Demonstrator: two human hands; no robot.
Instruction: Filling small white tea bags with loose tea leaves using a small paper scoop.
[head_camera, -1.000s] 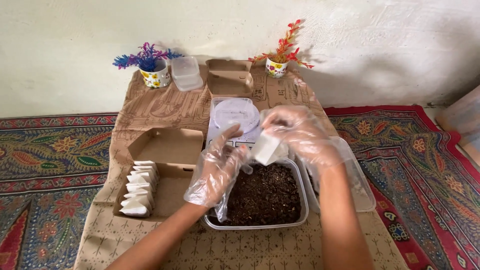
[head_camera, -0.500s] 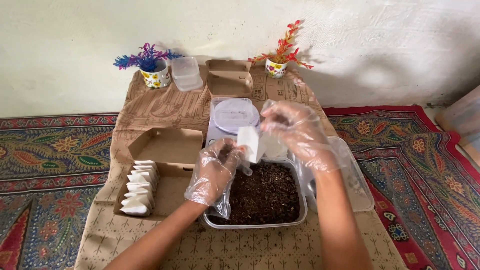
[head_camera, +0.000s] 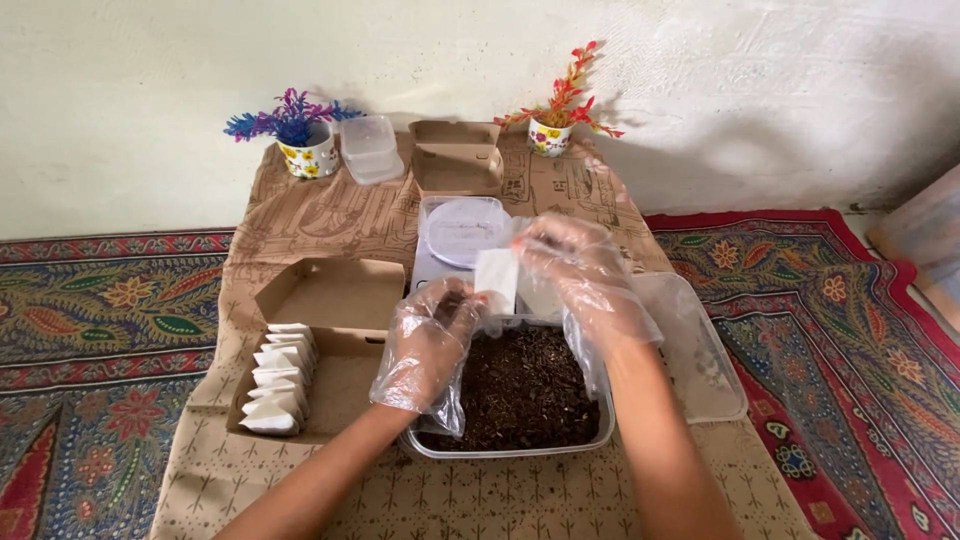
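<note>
Since a moment ago we have brought the small white sachet (head_camera: 496, 279) lower and nearer the left hand, which has curled in over the tub. Our right hand (head_camera: 580, 275) pinches the sachet upright between thumb and fingers; our left hand (head_camera: 430, 340) is bunched at its mouth, fingertips closed on what looks like a pinch of the dark crumbly material (both hands wear loose clear gloves). Below them sits the clear tub (head_camera: 515, 450), well filled. A row of finished white sachets (head_camera: 280, 375) stands in the open cardboard box (head_camera: 330, 300) to our left, with room for more, so we judge the filling partly done. The scale (head_camera: 462, 228) lies just behind, a clear lid (head_camera: 700, 350) to the right; the table's near edge has open room.
</note>
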